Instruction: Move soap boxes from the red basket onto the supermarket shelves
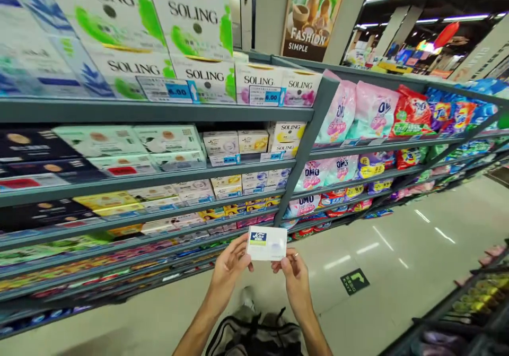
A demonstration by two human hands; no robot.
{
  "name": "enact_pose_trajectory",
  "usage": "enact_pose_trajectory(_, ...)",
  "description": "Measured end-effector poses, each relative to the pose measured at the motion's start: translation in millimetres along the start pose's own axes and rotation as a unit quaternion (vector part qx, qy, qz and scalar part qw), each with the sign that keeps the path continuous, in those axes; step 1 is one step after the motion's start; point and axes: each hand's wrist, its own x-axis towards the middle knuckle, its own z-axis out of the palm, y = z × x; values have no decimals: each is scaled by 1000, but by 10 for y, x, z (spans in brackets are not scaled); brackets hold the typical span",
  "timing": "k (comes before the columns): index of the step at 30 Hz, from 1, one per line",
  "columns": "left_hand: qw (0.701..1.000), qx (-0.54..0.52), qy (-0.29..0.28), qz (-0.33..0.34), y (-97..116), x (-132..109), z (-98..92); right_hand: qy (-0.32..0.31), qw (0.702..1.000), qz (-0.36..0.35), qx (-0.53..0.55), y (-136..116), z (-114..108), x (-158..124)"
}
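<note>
Presently, your left hand (230,265) at eight o'clock and your right hand (294,272) at four o'clock share the small white box (265,243). Each grip is closed on one end of it, the thumbs on the near side. The box is at twelve o'clock from your body, above the floor (369,319), with nothing visible supporting it except your hands. So, in my judgement, a drop is the main danger: if one grip loosens, the other has only a corner, and the box could tilt and slide out. Pressing too strongly from both ends may bend the carton, which is probably thin. The shelf rack (167,186) stands at ten o'clock, and the detergent bags (336,113) at one o'clock; a careless swing toward them could knock goods or your knuckles.
</note>
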Motion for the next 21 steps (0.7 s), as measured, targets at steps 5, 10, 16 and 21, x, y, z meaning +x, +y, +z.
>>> enact_pose_trajectory(5,999,14,30,1,-111,281,-67,-23,1000,5,-3,133,43,326)
enact_pose_trajectory(10,997,-1,82,0,-115,404,-158,-78,996,26,22,282,175,622)
enact_pose_trajectory(16,983,-27,174,51,-46,480,111,-173,982,32,63,218,91,972)
enact_pose_trajectory(21,977,-2,204,55,-89,591,477,-214,974,5,73,239,-199,1328)
